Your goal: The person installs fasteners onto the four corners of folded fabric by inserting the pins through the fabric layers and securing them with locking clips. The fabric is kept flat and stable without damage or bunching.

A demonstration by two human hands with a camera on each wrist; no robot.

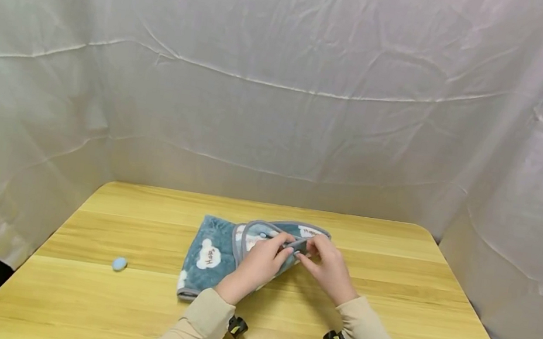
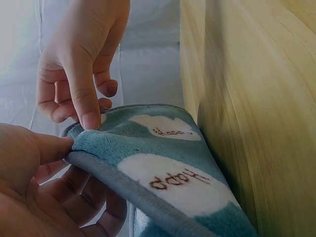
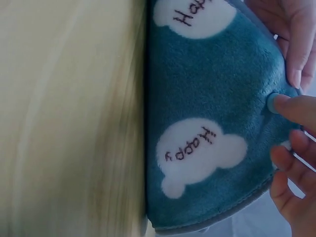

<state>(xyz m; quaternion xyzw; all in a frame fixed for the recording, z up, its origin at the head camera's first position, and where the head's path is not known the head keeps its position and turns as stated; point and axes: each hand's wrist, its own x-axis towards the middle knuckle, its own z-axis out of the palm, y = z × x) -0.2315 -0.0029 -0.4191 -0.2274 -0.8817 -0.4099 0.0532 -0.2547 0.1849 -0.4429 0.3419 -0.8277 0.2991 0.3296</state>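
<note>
A teal fleece blanket (image 1: 221, 250) with white bear-head patches, the word "Happy" and a grey border lies folded on the table. My left hand (image 1: 259, 259) pinches its raised edge between thumb and fingers. From the other side, my right hand (image 1: 331, 265) meets the same edge, close to the left fingertips. In the right wrist view, the right thumb presses a light blue round button-like piece (image 3: 271, 102) against the fleece, with the other fingers curled at the edge. What lies behind the cloth is hidden there.
A light blue round piece (image 1: 119, 264) lies on the wooden table (image 1: 69, 303), left of the blanket. Grey-white curtains (image 1: 278, 129) hang behind the table and at both sides. Each wrist carries a small black camera (image 1: 237, 327).
</note>
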